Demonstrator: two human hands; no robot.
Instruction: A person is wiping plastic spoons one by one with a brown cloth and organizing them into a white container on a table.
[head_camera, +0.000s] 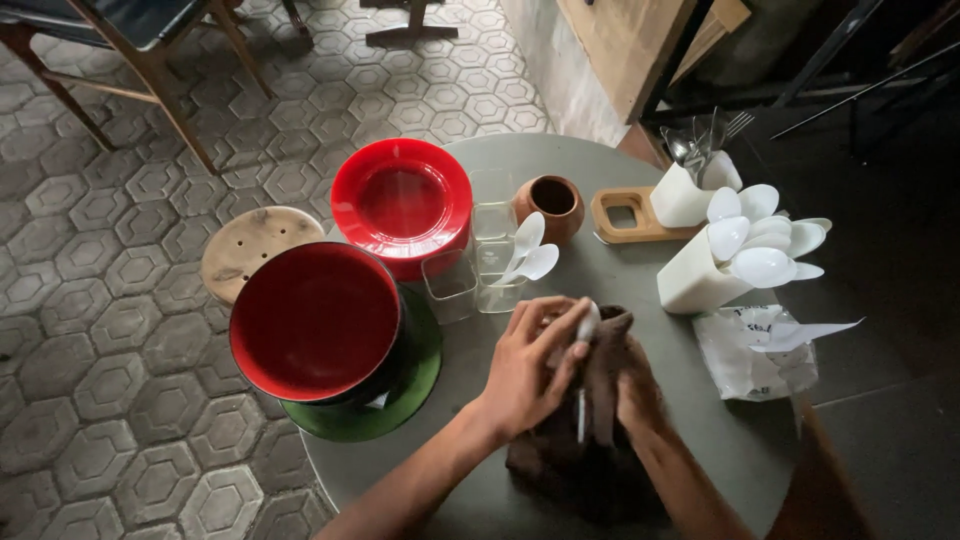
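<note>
My left hand (528, 368) pinches a white spoon (585, 325) by its bowl over a round grey-green table (610, 150). My right hand (640, 395) is wrapped in a dark brown cloth (575, 450) and grips the spoon's lower part through it; the handle shows as a pale strip between the folds. Just beyond my hands stand clear glass tumblers (492, 235), one holding two white spoons (530, 255). A white holder (690, 280) packed with several white spoons (760, 240) sits to the right.
A stack of red bowls (315, 320) rests on a green plate (400, 400) at the left, with red plates (400, 200) behind. A brown clay cup (552, 205), a wooden tray (625, 215), a cutlery holder (690, 180) and a plastic bag (755, 350) lie around. A round stool (255, 245) stands on the tiled floor.
</note>
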